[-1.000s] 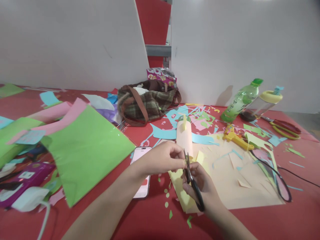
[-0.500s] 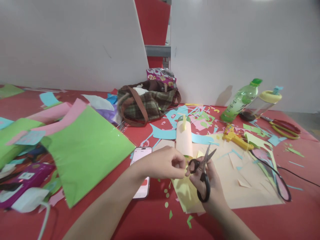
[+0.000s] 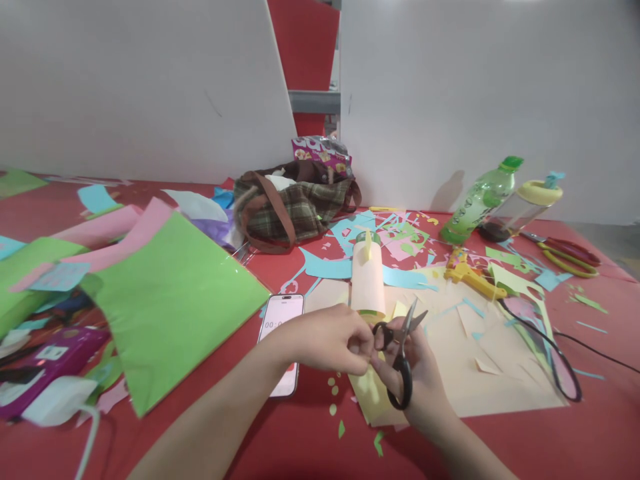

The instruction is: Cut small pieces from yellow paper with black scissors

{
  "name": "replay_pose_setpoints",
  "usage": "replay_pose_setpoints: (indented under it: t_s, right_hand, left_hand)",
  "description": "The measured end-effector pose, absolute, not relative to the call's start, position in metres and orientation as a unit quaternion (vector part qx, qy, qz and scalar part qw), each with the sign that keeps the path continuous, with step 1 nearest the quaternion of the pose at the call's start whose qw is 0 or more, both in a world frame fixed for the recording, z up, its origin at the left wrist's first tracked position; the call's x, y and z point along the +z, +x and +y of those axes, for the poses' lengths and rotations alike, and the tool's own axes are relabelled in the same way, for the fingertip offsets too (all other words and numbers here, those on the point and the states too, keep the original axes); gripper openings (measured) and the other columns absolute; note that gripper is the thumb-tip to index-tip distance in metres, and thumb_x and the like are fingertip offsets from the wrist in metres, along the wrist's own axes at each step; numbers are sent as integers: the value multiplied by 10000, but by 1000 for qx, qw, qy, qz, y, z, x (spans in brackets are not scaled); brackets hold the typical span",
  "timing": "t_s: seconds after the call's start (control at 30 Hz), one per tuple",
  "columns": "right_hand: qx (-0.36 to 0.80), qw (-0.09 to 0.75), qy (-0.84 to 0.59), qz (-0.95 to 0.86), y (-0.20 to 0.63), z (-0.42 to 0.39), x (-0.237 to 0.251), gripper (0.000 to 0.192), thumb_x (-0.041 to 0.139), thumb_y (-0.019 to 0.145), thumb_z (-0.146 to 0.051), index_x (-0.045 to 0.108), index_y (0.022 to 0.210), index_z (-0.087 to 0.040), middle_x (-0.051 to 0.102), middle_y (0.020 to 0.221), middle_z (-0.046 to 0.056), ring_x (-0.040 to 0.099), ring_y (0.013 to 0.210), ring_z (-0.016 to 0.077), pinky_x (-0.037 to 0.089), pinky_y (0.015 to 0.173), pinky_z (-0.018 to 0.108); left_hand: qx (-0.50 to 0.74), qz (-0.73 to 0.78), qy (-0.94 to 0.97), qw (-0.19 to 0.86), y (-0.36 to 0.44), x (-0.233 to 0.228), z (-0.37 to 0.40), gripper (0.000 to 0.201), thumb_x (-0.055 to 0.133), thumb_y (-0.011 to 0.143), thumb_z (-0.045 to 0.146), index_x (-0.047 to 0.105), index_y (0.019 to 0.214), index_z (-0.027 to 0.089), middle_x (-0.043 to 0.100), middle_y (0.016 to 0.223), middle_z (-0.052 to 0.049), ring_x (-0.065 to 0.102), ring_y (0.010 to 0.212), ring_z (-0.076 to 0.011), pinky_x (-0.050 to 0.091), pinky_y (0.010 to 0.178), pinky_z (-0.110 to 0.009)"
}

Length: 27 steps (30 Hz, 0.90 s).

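Note:
My right hand point(image 3: 417, 373) holds black-handled scissors point(image 3: 404, 377), their blades parted and pointing up and away. Its thumb and fingertips meet those of my left hand point(image 3: 345, 340). The left fingers are curled into a pinch; whatever sits between them is too small or hidden to name. Just beyond the hands lies a cream paper-wrapped cylinder point(image 3: 367, 280) with a green end and a small yellow piece point(image 3: 369, 245) standing on it. Beneath the hands is a yellow paper sheet point(image 3: 373, 397). A phone point(image 3: 283, 307) lies partly under my left wrist.
A large green sheet point(image 3: 185, 300) spreads at left, near a purple device point(image 3: 60, 367) and white plug point(image 3: 60, 400). A plaid bag point(image 3: 310, 207) stands behind. At right are a yellow glue gun point(image 3: 473, 277), green bottle point(image 3: 480, 203), clear jar point(image 3: 523, 210), pliers point(image 3: 570, 253) and paper scraps.
Both hands have shifted slightly down, and the scissors have tipped a little left with the right hand. The phone screen now shows timer-like digits.

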State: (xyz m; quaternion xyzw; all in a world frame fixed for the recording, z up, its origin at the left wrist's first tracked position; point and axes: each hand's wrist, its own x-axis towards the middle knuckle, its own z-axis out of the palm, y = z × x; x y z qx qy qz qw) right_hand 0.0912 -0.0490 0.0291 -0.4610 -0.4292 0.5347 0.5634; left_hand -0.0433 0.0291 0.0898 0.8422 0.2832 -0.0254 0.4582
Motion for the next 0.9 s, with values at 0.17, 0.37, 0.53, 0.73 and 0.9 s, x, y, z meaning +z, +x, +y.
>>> replay_pose_setpoints:
  t_s: [0.17, 0.37, 0.53, 0.73, 0.9]
  right_hand:
    - [534, 568, -469, -415, 91, -47, 28, 273, 622, 679, -203, 404, 837, -255, 479, 716, -31, 483, 637, 126, 404, 592, 248]
    - [545, 567, -461, -411, 91, -48, 32, 259, 612, 688, -185, 407, 832, -251, 468, 729, -33, 463, 657, 121, 382, 611, 242]
    - [546, 579, -467, -386, 92, -48, 33, 276, 623, 674, -181, 411, 838, -249, 479, 731, -20, 471, 659, 135, 382, 582, 251]
    - [526, 627, -467, -335, 95, -44, 23, 281, 640, 652, -178, 433, 820, -269, 492, 717, -39, 497, 678, 136, 385, 585, 245]
    - [522, 639, -466, -320, 96, -43, 19, 294, 651, 641, -176, 439, 826, -263, 493, 724, -31, 508, 690, 146, 401, 613, 267]
  left_hand:
    - [-6, 302, 843, 445, -43, 89, 29, 64, 430, 572, 162, 493, 560, 166, 392, 470, 52, 359, 456, -73, 255, 423, -186]
    - [11, 308, 844, 439, -42, 89, 30, 61, 426, 576, 166, 479, 546, 162, 389, 463, 52, 353, 451, -72, 246, 424, -188]
    - [26, 317, 852, 415, -43, 85, 30, 135, 396, 631, 181, 526, 601, 158, 465, 520, 31, 389, 490, -81, 275, 464, -193]
    - [28, 314, 856, 409, -40, 90, 29, 143, 385, 662, 162, 528, 672, 162, 521, 614, 16, 433, 547, -89, 308, 511, -190]
    - [41, 312, 860, 401, -35, 93, 25, 128, 403, 704, 183, 503, 629, 155, 463, 548, 32, 385, 501, -78, 273, 469, -184]
